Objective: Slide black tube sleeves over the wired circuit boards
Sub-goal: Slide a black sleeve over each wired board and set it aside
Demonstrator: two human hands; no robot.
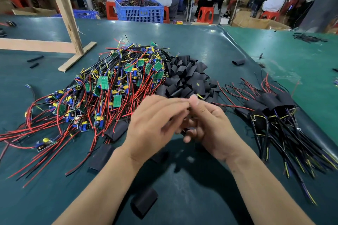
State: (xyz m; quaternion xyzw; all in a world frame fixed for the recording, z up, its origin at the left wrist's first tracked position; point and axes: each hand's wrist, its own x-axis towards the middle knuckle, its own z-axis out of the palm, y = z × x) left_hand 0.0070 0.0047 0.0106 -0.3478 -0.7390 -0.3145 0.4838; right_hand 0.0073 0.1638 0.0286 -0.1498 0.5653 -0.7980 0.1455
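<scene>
head camera looks down at a green table. both hands meet in the middle of the frame. the left hand has its fingers bent and its fingertips touch the right hand's thumb. the right hand has its thumb up and its fingers curled in. something small and dark sits between the two hands, but it is blurry, so i cannot tell what each hand holds.

a big pile of wired circuit boards lies at the left and middle of the frame, with green boards and red, black and yellow wires. just right of it, touching it, is a heap of black tube sleeves. at the right of the frame lies a bundle of boards already in sleeves, wires sticking out both ways.

a loose sleeve lies at the bottom middle, between the arms. a wooden stand is at the upper left. a blue crate sits at the top middle, with people on red stools near it.
</scene>
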